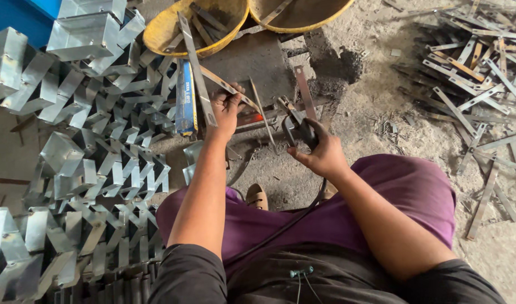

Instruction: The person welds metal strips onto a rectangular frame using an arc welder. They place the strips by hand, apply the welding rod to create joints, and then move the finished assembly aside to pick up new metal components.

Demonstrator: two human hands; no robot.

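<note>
Two hands work at the near edge of the dark metal block: the left hand pinches a thin metal strip flat there, while the right hand grips what looks like a welding holder, so joining seems underway and calls for steady aim.

Long blue box with yellow ends, standing upright just left of left hand

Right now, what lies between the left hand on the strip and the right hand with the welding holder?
In the head view, a thin welding rod stands tilted between the left hand and the right hand, over dusty ground.
</note>
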